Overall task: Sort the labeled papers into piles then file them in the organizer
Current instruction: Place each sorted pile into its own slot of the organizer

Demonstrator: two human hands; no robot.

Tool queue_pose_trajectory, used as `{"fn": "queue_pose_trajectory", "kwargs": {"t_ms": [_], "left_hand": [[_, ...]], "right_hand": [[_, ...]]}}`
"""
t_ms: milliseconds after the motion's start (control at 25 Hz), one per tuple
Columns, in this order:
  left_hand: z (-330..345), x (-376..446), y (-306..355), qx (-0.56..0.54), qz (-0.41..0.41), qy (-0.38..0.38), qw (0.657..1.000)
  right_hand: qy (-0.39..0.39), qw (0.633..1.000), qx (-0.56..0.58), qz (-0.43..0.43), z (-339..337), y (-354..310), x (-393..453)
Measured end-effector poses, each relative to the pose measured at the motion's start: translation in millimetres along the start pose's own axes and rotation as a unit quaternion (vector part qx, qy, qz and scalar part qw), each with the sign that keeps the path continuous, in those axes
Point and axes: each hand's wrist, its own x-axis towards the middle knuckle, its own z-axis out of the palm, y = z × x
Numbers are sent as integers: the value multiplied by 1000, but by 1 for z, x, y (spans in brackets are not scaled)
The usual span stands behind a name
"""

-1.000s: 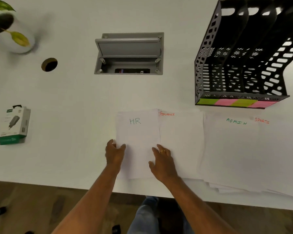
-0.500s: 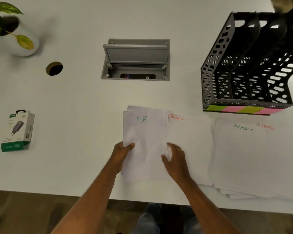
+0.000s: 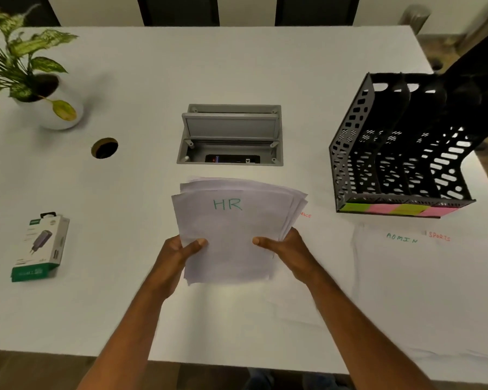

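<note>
A stack of white sheets marked HR (image 3: 231,226) in green is lifted off the white table (image 3: 152,80) and fans out at its top. My left hand (image 3: 178,251) grips its lower left edge, my right hand (image 3: 285,246) its lower right edge. To the right lie the Finance pile (image 3: 321,249), partly hidden by the held stack, the Admin pile (image 3: 392,271) and the Sports pile (image 3: 462,271). The black mesh organizer (image 3: 350,153) stands at the right with empty slots and green and pink sticky labels along its front.
An open grey cable box (image 3: 230,136) is set into the table just behind the held stack. A round cable hole (image 3: 104,148) and a potted plant (image 3: 40,99) are at the back left. A charger box (image 3: 40,246) lies at the left.
Both hands have closed on the HR stack and lifted it off the table. The sheets now fan apart at the top. The camera has tilted up, showing more of the far table.
</note>
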Motion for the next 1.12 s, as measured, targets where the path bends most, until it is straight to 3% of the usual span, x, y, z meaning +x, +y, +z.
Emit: {"fn": "queue_pose_trajectory", "kwargs": {"t_ms": [120,240,320,560,760,960,1120], "left_hand": [[18,-5,15,-25,50,2,998],[32,-10,24,-52,109,-23,992],[41,-15,16,-28,116,-30,992],[77,-27,-45,7,10,74,997],[74,-19,-42,-17,51,74,996],[77,-13,-55,-22,-26,89,995],[80,-7,-63,-23,-24,87,996]], "right_hand": [[101,993,-29,-59,16,-19,-10],[110,982,-33,-151,18,-19,-32],[131,977,-41,-162,13,-4,-46],[142,985,-100,-20,1,53,-43],[156,981,-89,-74,-1,44,-49],[159,980,-124,-3,-9,65,-42],[148,981,-123,2,-16,63,-40]]}}
